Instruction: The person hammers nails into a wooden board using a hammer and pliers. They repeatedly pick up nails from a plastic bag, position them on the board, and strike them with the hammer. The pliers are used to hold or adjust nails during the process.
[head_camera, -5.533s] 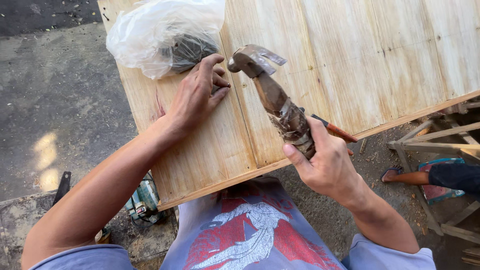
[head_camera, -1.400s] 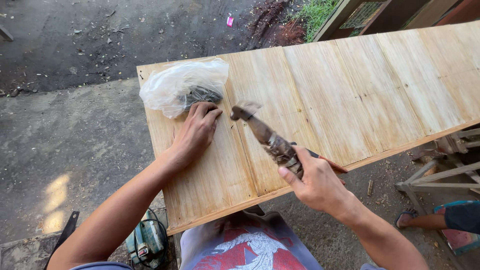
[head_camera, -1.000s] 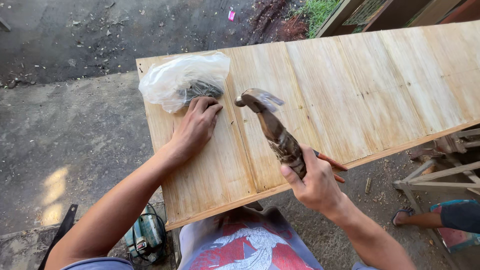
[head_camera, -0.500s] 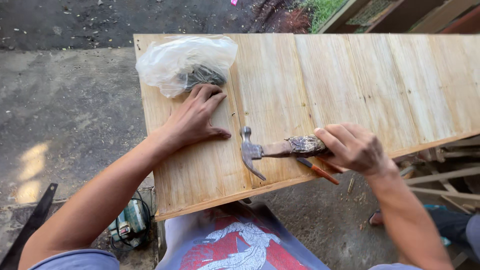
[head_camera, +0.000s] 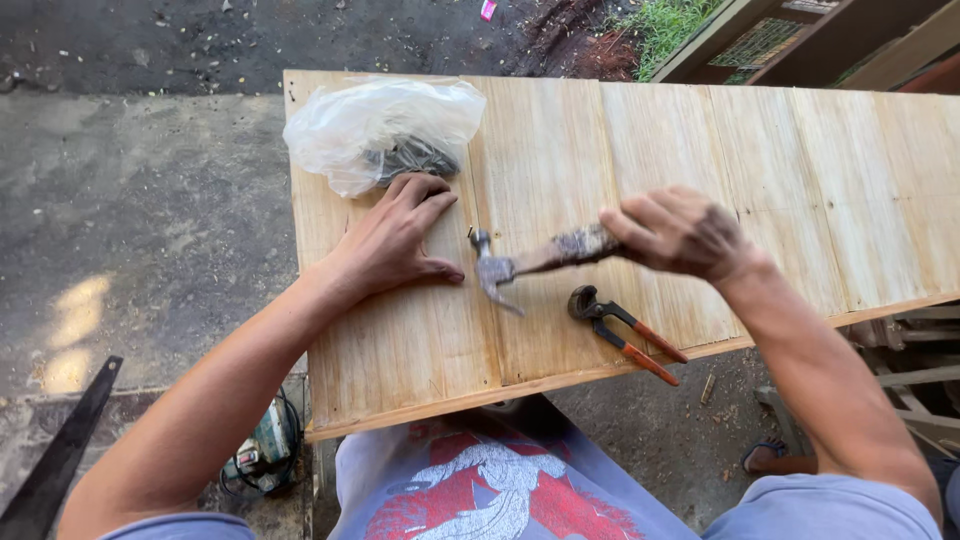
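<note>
Your right hand (head_camera: 685, 232) grips one worn claw hammer (head_camera: 535, 262); your left hand (head_camera: 392, 240) lies open, flat on the pale plywood panel (head_camera: 820, 190). One orange-handled pincers (head_camera: 625, 333), one clear plastic bag of nails (head_camera: 375, 130).

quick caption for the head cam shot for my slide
Right hand swings a claw hammer at the plywood panel beside the flat left hand; pincers and a bag of nails lie nearby.

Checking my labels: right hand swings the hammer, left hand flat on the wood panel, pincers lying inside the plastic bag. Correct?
One error: the pincers lie on the bare wood panel near its front edge, not in the plastic bag. Head view shows it. Right hand, hammer and left hand are right.
</note>
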